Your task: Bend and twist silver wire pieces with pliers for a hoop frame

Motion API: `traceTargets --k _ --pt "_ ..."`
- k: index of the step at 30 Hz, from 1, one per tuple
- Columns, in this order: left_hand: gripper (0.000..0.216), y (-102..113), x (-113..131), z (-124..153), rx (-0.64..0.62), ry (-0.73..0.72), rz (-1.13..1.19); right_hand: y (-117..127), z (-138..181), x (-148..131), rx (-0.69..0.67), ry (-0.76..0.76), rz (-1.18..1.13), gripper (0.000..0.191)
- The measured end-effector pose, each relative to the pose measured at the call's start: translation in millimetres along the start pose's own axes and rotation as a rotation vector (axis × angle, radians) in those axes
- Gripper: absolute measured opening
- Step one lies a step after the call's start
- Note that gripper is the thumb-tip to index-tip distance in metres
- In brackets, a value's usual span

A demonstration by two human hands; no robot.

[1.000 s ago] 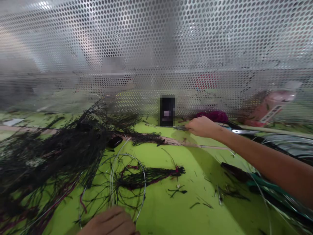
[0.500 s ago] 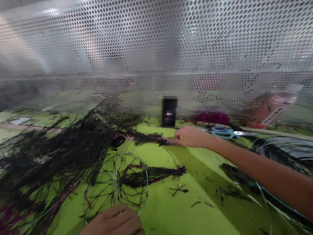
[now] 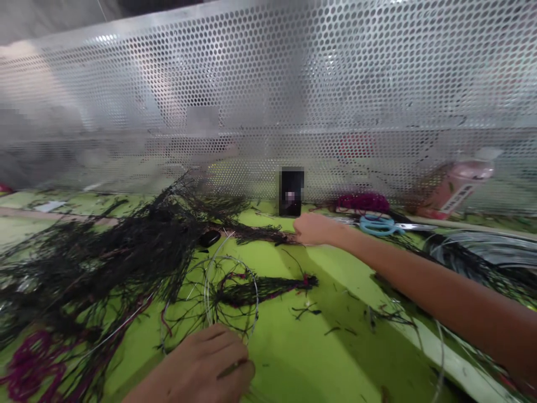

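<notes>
Since one second ago, the right hand (image 3: pixel 314 228) has moved leftward, in front of the black object (image 3: pixel 291 191), and the scissors (image 3: pixel 398 227) show their blue handles; its fingers are curled, but I cannot tell what they pinch. On the green desk (image 3: pixel 289 358), before a perforated screen (image 3: pixel 268 84), the wire loop (image 3: pixel 257 294) reaches the left hand (image 3: pixel 213 358), bent, its grip hidden.

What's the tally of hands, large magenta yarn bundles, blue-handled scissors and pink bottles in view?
Hands (left hand, right hand): 2
Large magenta yarn bundles: 2
Blue-handled scissors: 1
Pink bottle: 1
Total: 6
</notes>
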State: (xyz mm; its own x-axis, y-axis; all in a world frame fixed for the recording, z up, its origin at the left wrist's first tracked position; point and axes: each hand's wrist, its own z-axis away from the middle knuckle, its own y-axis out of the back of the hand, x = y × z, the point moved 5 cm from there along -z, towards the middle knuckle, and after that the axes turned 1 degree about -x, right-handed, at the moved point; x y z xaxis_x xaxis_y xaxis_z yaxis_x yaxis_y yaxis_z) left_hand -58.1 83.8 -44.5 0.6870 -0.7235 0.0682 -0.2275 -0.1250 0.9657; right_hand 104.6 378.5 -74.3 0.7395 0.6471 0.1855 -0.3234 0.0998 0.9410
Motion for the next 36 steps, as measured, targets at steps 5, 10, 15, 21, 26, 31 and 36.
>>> traceTargets --k 5,10,15,21,26,31,36 --pt "0.019 -5.6 -1.7 4.6 -0.056 0.023 -0.013 -1.7 0.5 0.1 -0.027 -0.016 -0.049 0.040" --pt "0.015 -5.7 -2.8 5.0 -0.110 0.041 -0.039 0.0 -7.0 -0.4 -0.026 -0.039 -0.149 0.041" --pt "0.015 -5.6 -6.6 6.6 -0.122 0.049 -0.051 6.4 -1.7 22.7 -0.009 0.021 -0.327 0.038" --pt "0.016 -6.1 -5.4 7.4 -0.066 0.015 -0.074 16.2 17.4 49.3 0.124 0.098 -0.533 0.038" --pt "0.016 -7.6 0.5 2.8 0.005 -0.036 -0.096 26.3 21.4 35.2 0.272 0.156 -0.665 0.038" --pt "0.016 -14.2 16.1 -1.2 0.030 -0.119 -0.105 61.2 26.9 9.8 0.514 0.214 -0.841 0.036" --pt "0.017 -23.2 31.0 -5.4 -0.015 -0.199 -0.079 133.5 86.2 14.3 0.861 0.318 -1.069 0.029"
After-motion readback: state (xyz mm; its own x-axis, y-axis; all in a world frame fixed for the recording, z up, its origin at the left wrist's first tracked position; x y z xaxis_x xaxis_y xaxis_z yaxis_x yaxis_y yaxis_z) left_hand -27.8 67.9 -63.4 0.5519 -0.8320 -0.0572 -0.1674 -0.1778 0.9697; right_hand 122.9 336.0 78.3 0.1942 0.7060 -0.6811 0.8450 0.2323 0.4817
